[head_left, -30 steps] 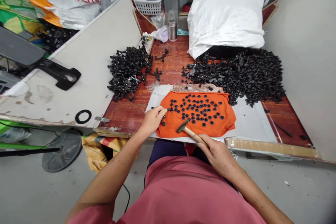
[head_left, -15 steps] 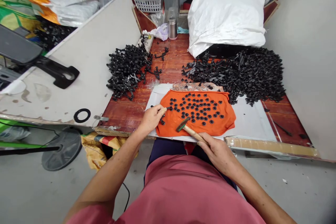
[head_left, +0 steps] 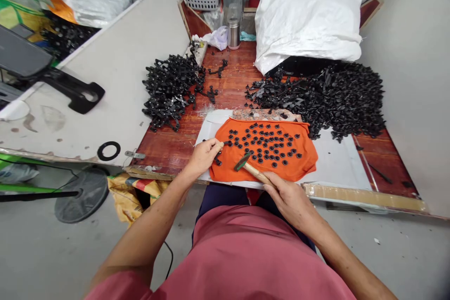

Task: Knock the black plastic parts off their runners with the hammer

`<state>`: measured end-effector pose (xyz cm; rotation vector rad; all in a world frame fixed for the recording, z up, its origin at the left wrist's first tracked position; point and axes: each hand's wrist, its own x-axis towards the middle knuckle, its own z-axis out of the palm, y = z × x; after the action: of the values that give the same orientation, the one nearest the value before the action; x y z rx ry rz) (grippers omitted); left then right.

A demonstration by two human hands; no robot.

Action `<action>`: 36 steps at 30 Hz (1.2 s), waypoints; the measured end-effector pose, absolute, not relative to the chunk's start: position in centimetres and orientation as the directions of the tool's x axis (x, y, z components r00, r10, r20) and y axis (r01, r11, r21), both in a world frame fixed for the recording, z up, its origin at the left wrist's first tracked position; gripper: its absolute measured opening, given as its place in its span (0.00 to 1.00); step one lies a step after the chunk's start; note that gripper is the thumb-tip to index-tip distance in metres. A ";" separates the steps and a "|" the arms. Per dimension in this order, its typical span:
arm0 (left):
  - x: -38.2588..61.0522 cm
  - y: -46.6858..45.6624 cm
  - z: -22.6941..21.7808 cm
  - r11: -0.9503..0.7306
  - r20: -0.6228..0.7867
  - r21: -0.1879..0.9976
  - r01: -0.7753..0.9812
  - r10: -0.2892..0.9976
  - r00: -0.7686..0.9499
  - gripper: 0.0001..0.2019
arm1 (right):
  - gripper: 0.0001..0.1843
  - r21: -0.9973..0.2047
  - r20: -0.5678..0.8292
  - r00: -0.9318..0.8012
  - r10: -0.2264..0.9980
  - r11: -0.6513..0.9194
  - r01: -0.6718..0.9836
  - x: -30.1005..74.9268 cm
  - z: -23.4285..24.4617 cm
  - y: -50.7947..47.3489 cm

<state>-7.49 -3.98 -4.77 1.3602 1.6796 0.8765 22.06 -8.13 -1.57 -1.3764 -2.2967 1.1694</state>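
An orange cloth [head_left: 302, 161] lies on a white board at the table's near edge, dotted with several small black round parts [head_left: 267, 143]. My left hand [head_left: 204, 154] rests at the cloth's left edge, its fingers pinched on a small black part. My right hand [head_left: 288, 199] is closed round the wooden handle of a small hammer [head_left: 250, 168], whose green head hangs just over the cloth's near left area.
A heap of black strips [head_left: 170, 91] lies on the red-brown table at the left, a larger black heap [head_left: 333, 96] at the right under a white sack [head_left: 305, 14]. A metal flask [head_left: 232, 33] and a basket stand at the back. Grey panels flank both sides.
The hammer head has shifted slightly left and away from me over the cloth. My left hand stays pinched at the cloth's left edge. The view has tilted a little.
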 end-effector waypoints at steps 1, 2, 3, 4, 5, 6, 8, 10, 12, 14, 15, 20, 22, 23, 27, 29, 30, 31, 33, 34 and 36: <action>-7.5 -4.0 -4.8 0.178 -0.141 0.872 0.456 0.983 -0.115 0.18 | 0.24 -0.728 -0.195 -0.540 0.819 0.247 0.639 22.0 -1.6 -8.2; -7.5 -4.0 -4.8 0.173 -0.135 0.863 0.475 0.984 -0.115 0.18 | 0.24 -0.730 -0.191 -0.540 0.819 0.250 0.636 22.1 -1.6 -8.2; -7.6 -4.0 -4.7 0.171 -0.131 0.852 0.494 0.985 -0.114 0.18 | 0.23 -0.728 -0.189 -0.540 0.821 0.252 0.638 22.1 -1.6 -8.2; -7.6 -4.0 -4.7 0.170 -0.129 0.841 0.514 0.985 -0.114 0.18 | 0.23 -0.723 -0.187 -0.540 0.821 0.257 0.641 22.2 -1.5 -8.1; -7.5 -4.0 -4.6 0.168 -0.127 0.828 0.534 0.985 -0.113 0.18 | 0.22 -0.715 -0.186 -0.543 0.819 0.266 0.646 22.2 -1.4 -8.0; -7.5 -4.0 -4.6 0.165 -0.123 0.816 0.554 0.986 -0.112 0.18 | 0.22 -0.704 -0.180 -0.542 0.821 0.278 0.654 22.2 -1.2 -7.8; -7.4 -3.9 -4.4 0.160 -0.114 0.791 0.590 0.987 -0.114 0.18 | 0.23 -0.668 -0.148 -0.527 0.837 0.308 0.677 22.1 -0.7 -7.3; -7.3 -3.9 -4.2 0.163 -0.112 0.767 0.621 0.986 -0.121 0.18 | 0.24 -0.615 -0.081 -0.495 0.865 0.348 0.707 21.8 -0.2 -6.6; -7.2 -3.8 -4.0 0.171 -0.113 0.744 0.646 0.985 -0.130 0.18 | 0.26 -0.551 0.000 -0.470 0.883 0.392 0.736 21.1 0.4 -5.8; -7.2 -3.8 -3.7 0.176 -0.113 0.724 0.667 0.984 -0.136 0.18 | 0.28 -0.496 0.077 -0.474 0.877 0.446 0.745 20.3 0.8 -5.3; -7.2 -3.8 -3.6 0.178 -0.115 0.718 0.673 0.984 -0.137 0.18 | 0.28 -0.471 0.107 -0.476 0.873 0.467 0.748 19.8 0.9 -5.1; -7.2 -3.9 -3.6 0.186 -0.126 0.720 0.669 0.982 -0.138 0.18 | 0.30 -0.286 0.045 -0.508 0.860 0.499 0.818 17.6 0.5 -4.9; -7.2 -3.9 -3.8 0.191 -0.134 0.729 0.657 0.981 -0.137 0.17 | 0.30 -0.238 0.000 -0.533 0.846 0.517 0.822 17.2 0.3 -4.9; -7.1 -3.9 -3.9 0.193 -0.137 0.736 0.649 0.981 -0.136 0.17 | 0.31 -0.235 0.016 -0.532 0.847 0.520 0.821 17.1 0.3 -4.9; -7.1 -3.7 -4.0 0.191 -0.134 0.751 0.633 0.981 -0.138 0.18 | 0.30 -0.198 0.133 -0.472 0.872 0.490 0.849 17.3 0.3 -4.9; -7.1 -3.7 -4.1 0.196 -0.133 0.753 0.629 0.980 -0.146 0.18 | 0.29 -0.155 0.074 -0.487 0.870 0.492 0.857 17.4 0.1 -4.7; -7.1 -3.7 -4.1 0.199 -0.136 0.757 0.622 0.980 -0.149 0.18 | 0.29 -0.159 0.043 -0.496 0.867 0.496 0.854 17.4 0.0 -4.7; -7.1 -3.7 -4.3 0.204 -0.140 0.766 0.610 0.979 -0.152 0.18 | 0.29 -0.189 0.036 -0.499 0.866 0.496 0.847 17.5 -0.2 -4.6; -7.1 -3.8 -4.6 0.211 -0.147 0.797 0.566 0.977 -0.156 0.18 | 0.29 -0.303 0.097 -0.478 0.873 0.484 0.821 17.9 -0.3 -4.4; -7.1 -3.8 -4.7 0.212 -0.150 0.819 0.533 0.976 -0.156 0.18 | 0.29 -0.361 0.142 -0.458 0.877 0.477 0.802 18.2 -0.4 -4.4; -7.2 -3.8 -4.9 0.207 -0.149 0.860 0.466 0.976 -0.160 0.18 | 0.29 -0.445 0.201 -0.418 0.886 0.463 0.767 18.9 -0.3 -4.4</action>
<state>-7.18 -3.82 -4.86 1.3557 1.7442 0.8722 18.86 -4.39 -0.29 -1.3865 -2.3103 0.4002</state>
